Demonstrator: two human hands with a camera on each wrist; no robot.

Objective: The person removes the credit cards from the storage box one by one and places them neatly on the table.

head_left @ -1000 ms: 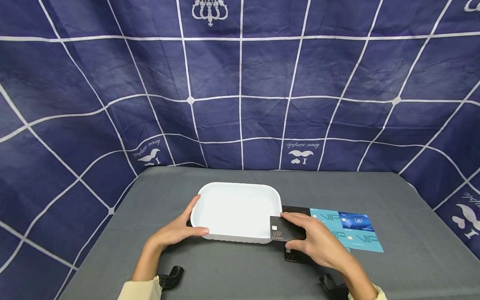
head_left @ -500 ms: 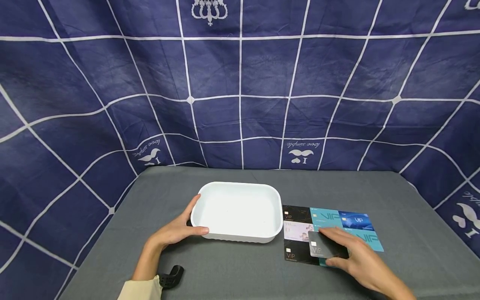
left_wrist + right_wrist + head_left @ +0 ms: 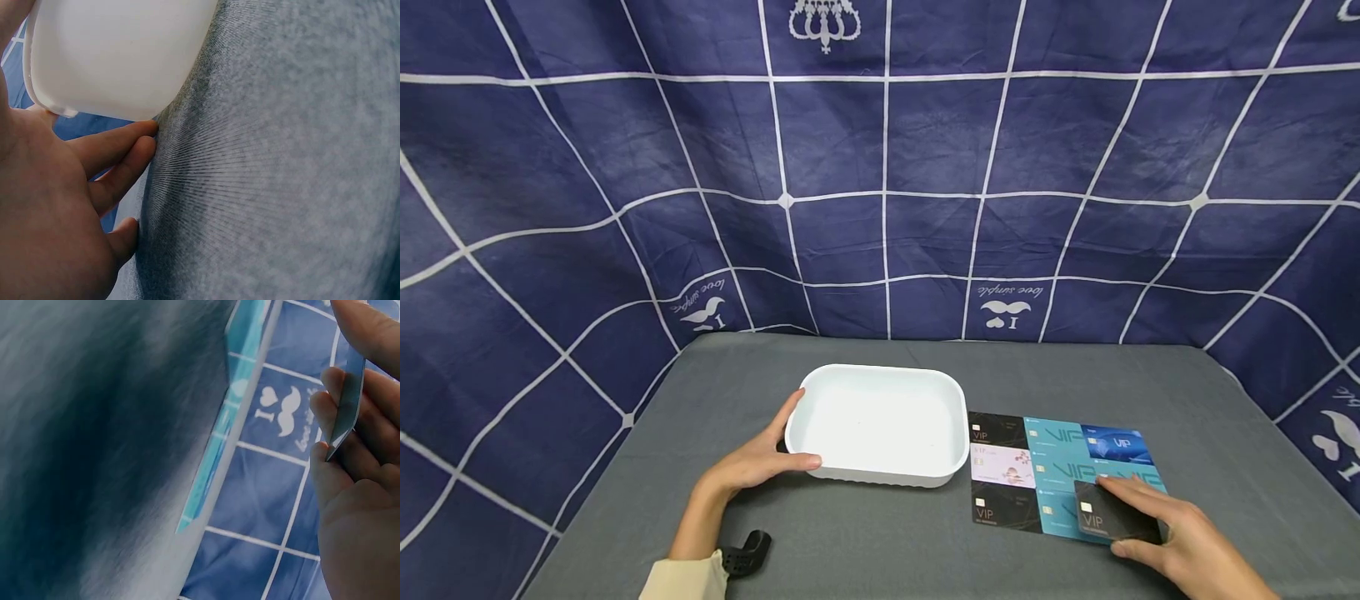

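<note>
A white plastic tray [image 3: 887,477] with rounded corners stands on the grey cloth. My left hand [image 3: 751,465] grips its left end, thumb at the front rim; in the left wrist view the other fingers [image 3: 119,142] reach along the tray's end close to the cloth. A black VIP card [image 3: 1108,514] is pinched by its right edge between the thumb and fingers of my right hand [image 3: 1195,546]. That card hangs over the lower right of a block of VIP cards [image 3: 1060,467] and hides part of it. In the right wrist view the held card [image 3: 350,403] shows almost edge-on.
Left in the block are two black cards [image 3: 1006,507] with a pale pink card [image 3: 1002,464] between them. Teal cards fill its middle, and a blue card [image 3: 1117,444] lies at the upper right. A dark blue gridded curtain [image 3: 880,208] hangs behind the table.
My right hand has carried the black card from the tray's right edge rightward and toward me, across the card block, uncovering the pink and teal cards. The left hand stays on the tray.
</note>
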